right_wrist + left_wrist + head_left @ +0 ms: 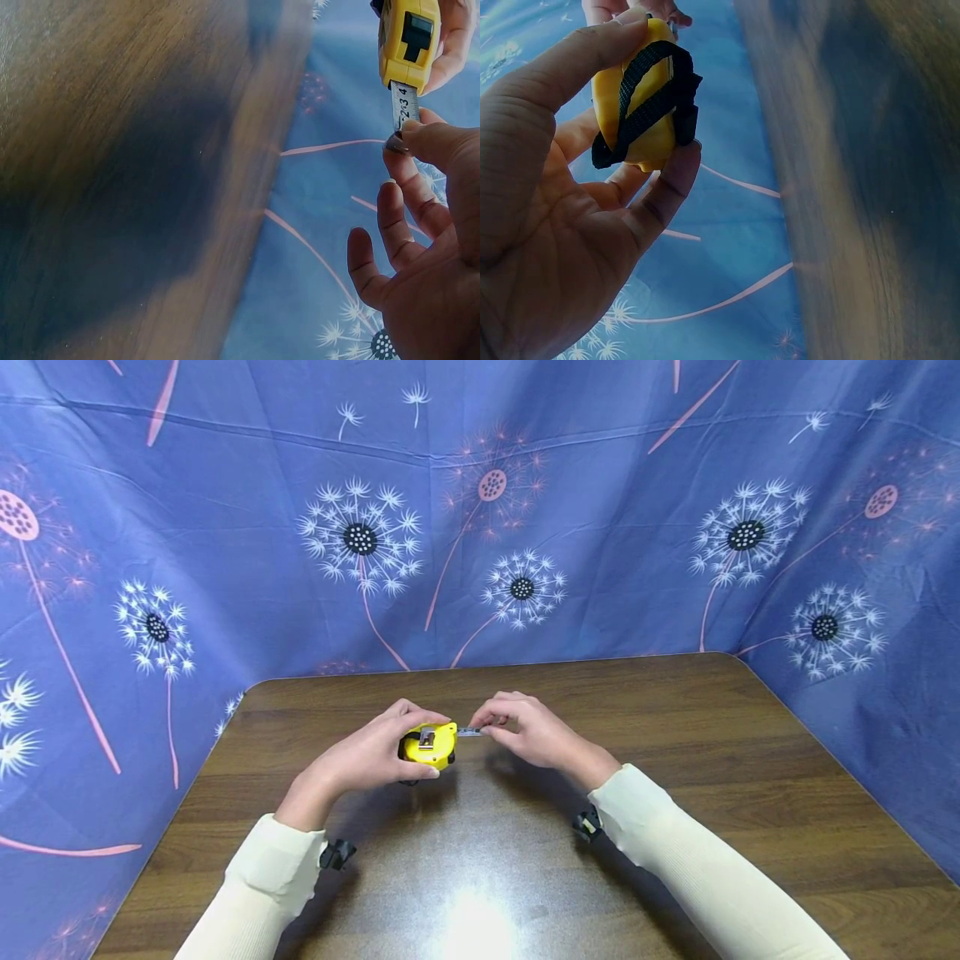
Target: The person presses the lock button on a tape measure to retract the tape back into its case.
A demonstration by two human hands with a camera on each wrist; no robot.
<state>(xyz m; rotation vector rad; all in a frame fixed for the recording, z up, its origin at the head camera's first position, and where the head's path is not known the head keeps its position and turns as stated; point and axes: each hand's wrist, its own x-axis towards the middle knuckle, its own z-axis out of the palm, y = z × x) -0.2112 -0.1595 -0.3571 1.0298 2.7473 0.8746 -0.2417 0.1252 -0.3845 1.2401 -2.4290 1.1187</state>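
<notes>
A yellow tape measure (441, 747) is held above the table by my left hand (373, 750), thumb on one edge and fingers on the other. Its black wrist strap (651, 101) loops across the case in the left wrist view. From its mouth a short length of silver blade (403, 103) sticks out, with the numbers 2, 3 and 4 readable in the right wrist view. Thumb and index finger of my right hand (534, 732) pinch the blade's end; the other fingers are spread loosely below. The black lock button (416, 34) faces the right wrist camera.
Beneath both hands lies a brown wood-grain table (675, 735), with a bright light reflection near its front. A blue cloth (600, 510) with dandelion prints hangs behind and around it. Small black cameras are strapped at both wrists.
</notes>
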